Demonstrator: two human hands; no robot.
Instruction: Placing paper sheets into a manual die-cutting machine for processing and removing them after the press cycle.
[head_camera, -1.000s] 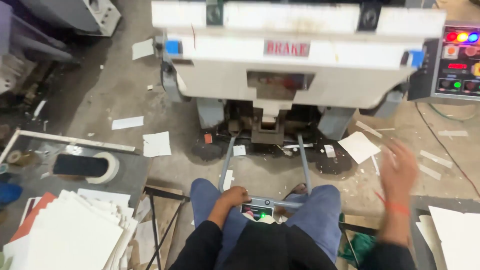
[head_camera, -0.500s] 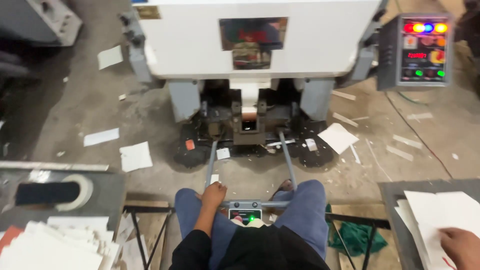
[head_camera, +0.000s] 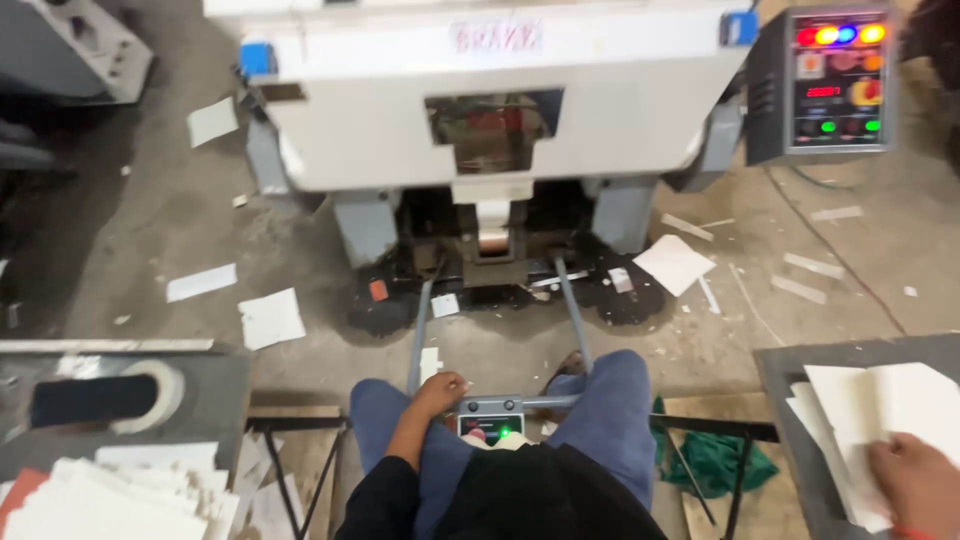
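I sit facing a large white press machine (head_camera: 480, 100). My left hand (head_camera: 437, 391) rests on my left knee, right beside a small grey button box (head_camera: 500, 417) with a green light, mounted on two metal bars between my legs. My right hand (head_camera: 915, 480) lies flat on a stack of white card sheets (head_camera: 880, 410) on a grey table (head_camera: 780, 365) at the lower right. The fingers press on the top sheet; no sheet is lifted.
A control panel (head_camera: 825, 80) with coloured lights stands at the upper right. White card pieces (head_camera: 120, 495) pile on a left table beside a tape roll (head_camera: 150, 395). Paper scraps (head_camera: 270, 318) litter the floor. A green cloth (head_camera: 715, 460) hangs by my right leg.
My right hand came down from mid-air at the right and landed on the white sheets. The view tilted and shifted; my left hand stayed by the button box.
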